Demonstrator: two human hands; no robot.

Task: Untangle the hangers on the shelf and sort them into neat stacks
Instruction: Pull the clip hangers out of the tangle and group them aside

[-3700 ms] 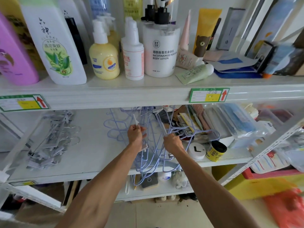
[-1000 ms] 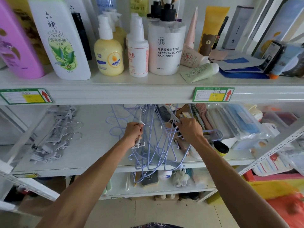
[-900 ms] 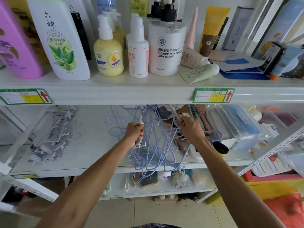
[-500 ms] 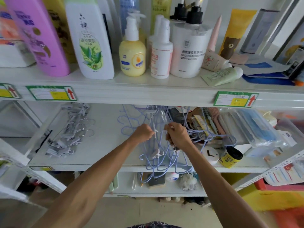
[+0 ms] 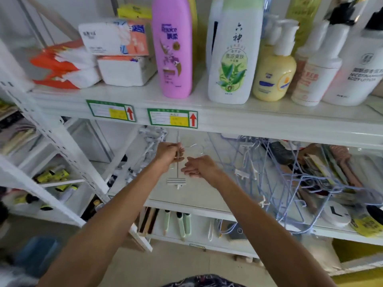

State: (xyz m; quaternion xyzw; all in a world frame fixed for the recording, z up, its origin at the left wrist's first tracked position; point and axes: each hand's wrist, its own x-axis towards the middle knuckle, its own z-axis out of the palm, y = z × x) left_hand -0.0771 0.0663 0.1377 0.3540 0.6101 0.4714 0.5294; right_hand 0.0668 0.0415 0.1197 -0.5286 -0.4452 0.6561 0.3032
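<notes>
My left hand (image 5: 169,155) grips a white clip hanger (image 5: 177,179) by its bar, held upright over the middle shelf (image 5: 186,195); its ribbed clip hangs below my fist and its wire hook curves to the right. My right hand (image 5: 199,167) is just right of it with fingers relaxed and holds nothing. A stack of white clip hangers (image 5: 148,149) lies at the shelf's back left. The tangle of lilac wire hangers (image 5: 275,175) spreads over the right half of the shelf and past its front edge.
Bottles (image 5: 173,46) and tissue packs (image 5: 116,52) fill the shelf above. Packets, a round white tin (image 5: 336,213) and a yellow-labelled jar (image 5: 369,222) crowd the right end. A slanted white upright (image 5: 62,154) crosses at left. A lower shelf holds small items.
I have turned left. My left hand has carried one white clip hanger out of the lilac tangle toward the white stack. My right hand has let go of the tangle.
</notes>
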